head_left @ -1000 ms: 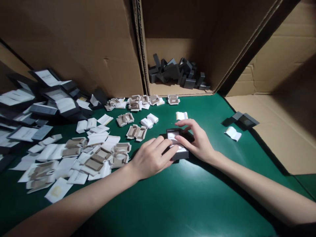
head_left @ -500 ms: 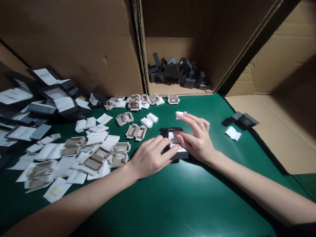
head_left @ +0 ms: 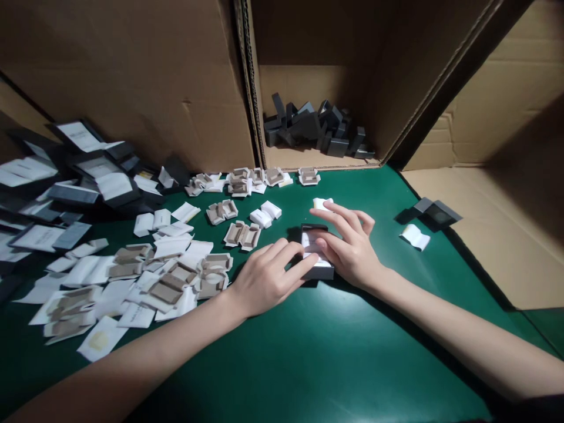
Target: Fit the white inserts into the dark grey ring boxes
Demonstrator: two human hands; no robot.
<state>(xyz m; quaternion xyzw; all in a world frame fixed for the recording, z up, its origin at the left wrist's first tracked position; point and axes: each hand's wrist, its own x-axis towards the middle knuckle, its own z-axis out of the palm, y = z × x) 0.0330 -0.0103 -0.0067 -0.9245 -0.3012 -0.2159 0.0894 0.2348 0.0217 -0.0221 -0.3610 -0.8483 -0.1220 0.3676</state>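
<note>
A small black box (head_left: 321, 272) with a white insert (head_left: 309, 239) inside lies on the green table in front of me. My left hand (head_left: 275, 273) is at the box's left side, its fingers bent round that edge and its thumb over the white insert. From the right, my right hand (head_left: 350, 244) reaches over the box. Its thumb touches the insert, while the other fingers stretch out and spread over the far end. Just beyond those fingertips lies a small white folded piece (head_left: 322, 204). My fingers partly hide the inside of the box.
Many white and grey-brown folded card inserts (head_left: 171, 282) cover the table's left side. Open black boxes (head_left: 101, 164) are heaped at the far left. More black pieces (head_left: 312, 129) sit in a cardboard carton (head_left: 304, 82). To the right are black pieces (head_left: 440, 215) and a white insert (head_left: 415, 237).
Both hands stay at the box, with only slight finger shifts. The box has moved a little away from me, and the right fingers sit slightly more spread over it.
</note>
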